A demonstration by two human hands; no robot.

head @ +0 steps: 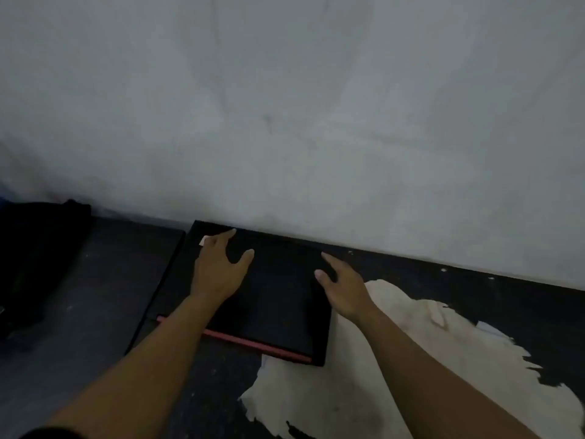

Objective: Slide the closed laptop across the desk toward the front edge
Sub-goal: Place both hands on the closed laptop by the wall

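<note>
A closed black laptop point(278, 305) with a red strip along its near edge lies flat on the dark desk point(95, 296), its far edge against the wall. My left hand point(218, 270) rests over the lid's left part, fingers spread, with the fingertips near the far left corner by a small white sticker point(205, 240). My right hand point(343, 288) is at the lid's right edge, fingers spread and reaching toward the far right corner. Neither hand is closed around anything. Whether the palms press on the lid I cannot tell.
A grey wall point(285, 122) rises directly behind the desk. A black bag-like object point(38, 264) sits at the far left. A large pale patch point(395, 375) where the desk's surface has peeled away spreads right of and in front of the laptop.
</note>
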